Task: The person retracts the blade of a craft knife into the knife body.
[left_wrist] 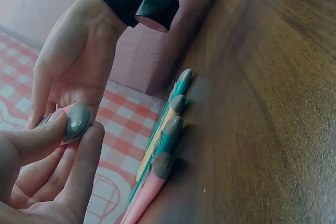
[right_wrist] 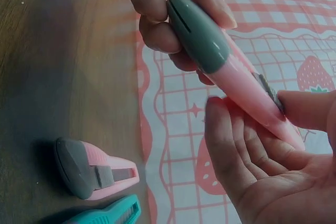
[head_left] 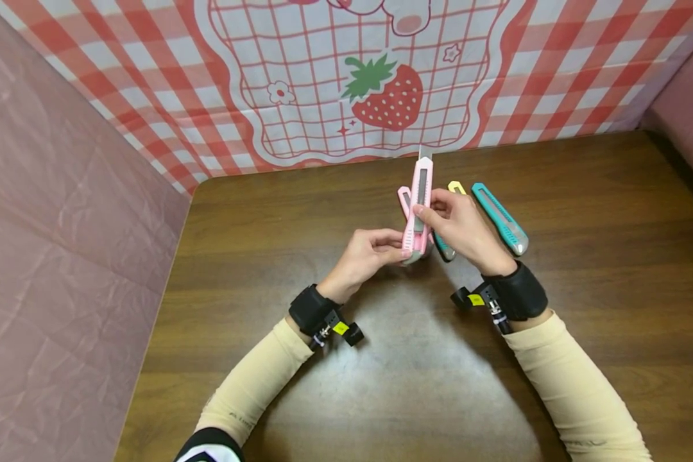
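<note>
Both hands hold a pink box cutter point(head_left: 424, 168) above the table, upright in the head view with its blade point(head_left: 425, 153) showing at the top. My left hand point(head_left: 365, 258) pinches the grey butt end point(left_wrist: 79, 123) between thumb and fingers. Higher up, my right hand point(head_left: 466, 226) grips the body, its thumb against the grey slider point(right_wrist: 269, 92) in the right wrist view. Behind the held cutter lies a second pink box cutter point(right_wrist: 107, 170), partly hidden in the head view.
On the wooden table point(head_left: 254, 212), right of the second pink cutter, lie a teal box cutter point(head_left: 445, 249), a yellow one point(head_left: 456, 187) partly behind my right hand, and another teal one point(head_left: 501, 218). A red checked cloth point(head_left: 167, 77) hangs along the back edge.
</note>
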`<act>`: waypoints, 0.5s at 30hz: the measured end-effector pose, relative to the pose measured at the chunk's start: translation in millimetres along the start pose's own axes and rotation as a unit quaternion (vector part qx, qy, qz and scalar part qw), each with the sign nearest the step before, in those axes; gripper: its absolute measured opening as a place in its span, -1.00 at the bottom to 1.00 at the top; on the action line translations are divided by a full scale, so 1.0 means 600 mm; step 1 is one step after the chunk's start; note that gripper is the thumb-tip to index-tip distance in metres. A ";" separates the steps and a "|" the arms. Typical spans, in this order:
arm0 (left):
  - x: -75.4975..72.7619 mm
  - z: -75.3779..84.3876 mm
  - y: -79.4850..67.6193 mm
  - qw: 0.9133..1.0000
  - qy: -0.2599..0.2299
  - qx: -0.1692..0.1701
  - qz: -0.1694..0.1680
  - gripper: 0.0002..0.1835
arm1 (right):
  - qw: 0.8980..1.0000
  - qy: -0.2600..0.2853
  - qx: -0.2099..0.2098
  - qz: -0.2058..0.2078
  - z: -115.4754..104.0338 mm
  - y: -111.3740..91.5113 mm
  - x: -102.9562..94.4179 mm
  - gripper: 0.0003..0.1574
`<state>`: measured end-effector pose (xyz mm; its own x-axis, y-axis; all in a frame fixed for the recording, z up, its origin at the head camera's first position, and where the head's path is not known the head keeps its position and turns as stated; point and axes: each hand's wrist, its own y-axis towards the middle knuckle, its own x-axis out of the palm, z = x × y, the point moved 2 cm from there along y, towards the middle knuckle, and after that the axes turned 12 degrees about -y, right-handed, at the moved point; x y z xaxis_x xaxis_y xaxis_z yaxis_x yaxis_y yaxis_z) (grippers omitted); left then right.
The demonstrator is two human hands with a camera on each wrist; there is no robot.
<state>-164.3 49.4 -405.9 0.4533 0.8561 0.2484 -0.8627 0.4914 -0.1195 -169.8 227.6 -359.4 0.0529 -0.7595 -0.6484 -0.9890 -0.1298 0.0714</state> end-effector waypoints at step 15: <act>-0.002 0.008 -0.002 0.999 0.013 0.038 0.014 -0.69 | 1.000 0.027 0.005 0.002 0.003 -0.002 -0.001 -0.55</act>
<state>-165.0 46.8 -401.6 0.4343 0.8731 0.2216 -0.8889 0.4552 -0.0514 -168.9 229.5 -360.5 0.0556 -0.7930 -0.6067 -0.9905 -0.1204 0.0666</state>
